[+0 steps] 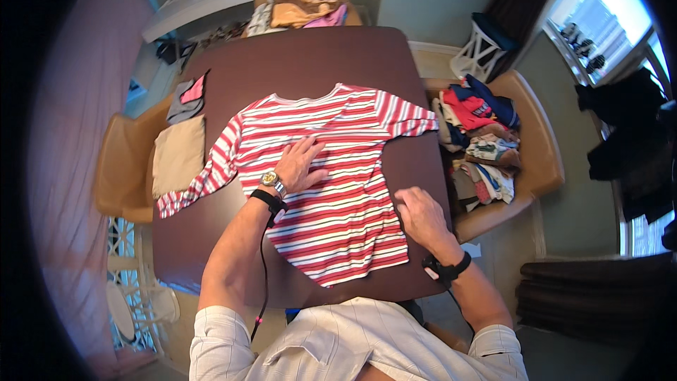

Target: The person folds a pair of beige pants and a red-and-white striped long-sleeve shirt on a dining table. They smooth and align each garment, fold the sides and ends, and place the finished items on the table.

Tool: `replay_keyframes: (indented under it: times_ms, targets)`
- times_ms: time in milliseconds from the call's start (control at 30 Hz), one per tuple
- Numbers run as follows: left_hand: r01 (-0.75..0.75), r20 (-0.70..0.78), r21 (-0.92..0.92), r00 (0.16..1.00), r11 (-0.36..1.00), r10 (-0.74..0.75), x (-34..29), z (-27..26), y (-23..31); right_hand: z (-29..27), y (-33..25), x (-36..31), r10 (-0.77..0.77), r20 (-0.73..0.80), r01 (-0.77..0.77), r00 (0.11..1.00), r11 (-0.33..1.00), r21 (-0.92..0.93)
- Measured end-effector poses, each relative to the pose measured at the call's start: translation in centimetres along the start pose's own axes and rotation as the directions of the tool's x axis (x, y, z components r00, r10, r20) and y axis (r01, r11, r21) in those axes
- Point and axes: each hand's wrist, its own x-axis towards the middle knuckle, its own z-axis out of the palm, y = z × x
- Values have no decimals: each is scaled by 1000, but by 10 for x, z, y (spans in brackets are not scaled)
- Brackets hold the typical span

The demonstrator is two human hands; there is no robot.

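Observation:
A red, white and dark striped long-sleeved shirt [345,190] lies spread on the brown table, neckline away from me. Its left sleeve stretches down toward the table's left edge, while the shorter-looking right sleeve reaches the right edge. The body has wrinkles, and the lower left hem slants. My left hand [300,164] rests open on the shirt's chest, fingers spread. Beside the shirt's right side edge is my right hand [423,216], its fingers loosely bent and nothing visible in them; the fingertips are partly hidden. A watch and a black strap circle my left wrist, another strap my right.
The brown table [303,56] has chairs around it. Piled clothes [486,137] fill the right chair [539,148]; more clothes [303,8] sit on the far chair. Folded beige cloth [180,155] and a grey-pink piece [189,99] lie at the left edge by another chair [123,162].

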Motion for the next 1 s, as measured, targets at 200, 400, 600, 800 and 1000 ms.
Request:
replay_keyframes:
  times_ms: [200, 400, 600, 800, 1000]
  targets:
    - [163, -455, -164, 862, 973, -222, -100, -39, -3, 54, -37, 44, -262, 87, 245, 961, 954, 171]
    - [511, -9, -769, 593, 385, -805, -199, -30, -24, 95, -40, 34, -292, 215, 268, 932, 954, 131]
    - [318, 402, -915, 696, -246, -595, -182, -35, -14, 99, -27, 34, -216, 263, 166, 940, 966, 198]
    - [325, 424, -905, 759, -276, -494, -160, -21, -19, 108, -19, 40, -219, 265, 157, 939, 959, 235]
    - [327, 202, -945, 650, 29, -732, -151, -14, -10, 104, -45, 30, -279, 164, 246, 946, 949, 195]
